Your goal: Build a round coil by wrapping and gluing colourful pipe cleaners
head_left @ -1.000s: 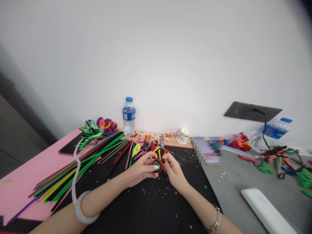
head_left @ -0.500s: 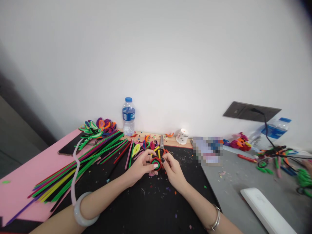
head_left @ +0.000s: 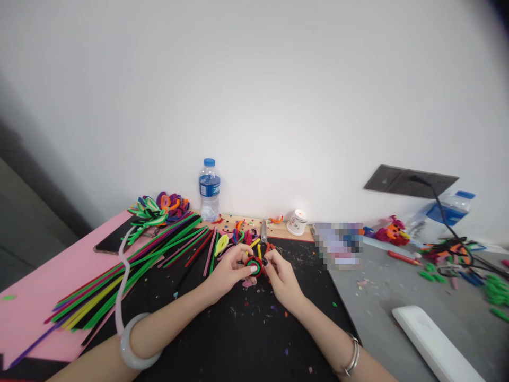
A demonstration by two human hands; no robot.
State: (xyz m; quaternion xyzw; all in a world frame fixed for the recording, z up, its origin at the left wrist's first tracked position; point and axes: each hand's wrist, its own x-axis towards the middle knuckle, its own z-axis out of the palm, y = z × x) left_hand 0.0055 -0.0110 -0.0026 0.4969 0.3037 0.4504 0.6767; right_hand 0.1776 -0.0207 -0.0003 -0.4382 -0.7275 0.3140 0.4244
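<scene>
Between my two hands is a small round coil of red and green pipe cleaner (head_left: 253, 263), held just above the black mat (head_left: 238, 345). My left hand (head_left: 230, 269) grips it from the left, with the thumb on its front and the fingers curled behind. At its right edge, my right hand (head_left: 283, 278) pinches the red rim between thumb and fingers. Short yellow and red pipe cleaner pieces lie right behind the hands, near a pair of scissors (head_left: 264, 231). Part of the coil is covered by the left thumb.
Long pipe cleaners (head_left: 159, 252) fan out at left, beside a looped bunch (head_left: 153, 209) and a phone (head_left: 115, 236). A water bottle (head_left: 209, 190) and an upturned paper cup (head_left: 297, 222) stand by the wall. Rightward lie a red pen (head_left: 402, 258), a white device (head_left: 435, 342) and green pieces (head_left: 495, 289).
Both hands stay in place on the coil, which looks slightly tilted. At the far right edge, the green pieces and black cord have shifted, and blurred shapes there are gone.
</scene>
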